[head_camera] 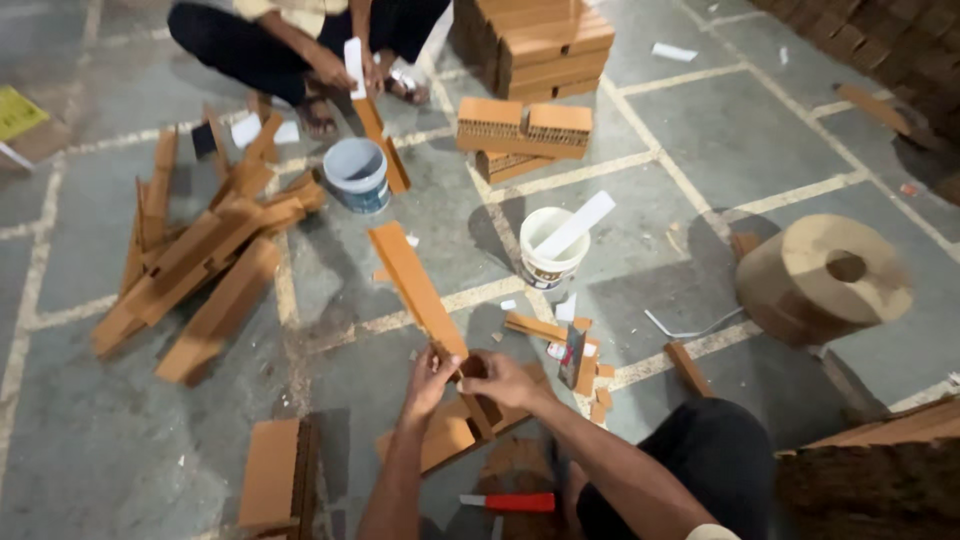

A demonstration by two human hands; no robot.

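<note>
Both hands, left (428, 380) and right (497, 380), close around the near end of a long orange corrugated cardboard strip (415, 288) angling away from them over the grey floor (100, 450), apparently mid-fitting; aligning its end seems next.

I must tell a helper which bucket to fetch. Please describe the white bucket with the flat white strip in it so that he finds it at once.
Start from the big round cardboard roll lying on the floor at the right. Look left of it, past the floor joint, to the white bucket standing upright. Unlike the other, bluish bucket farther left, a flat white strip leans out of it.
</note>
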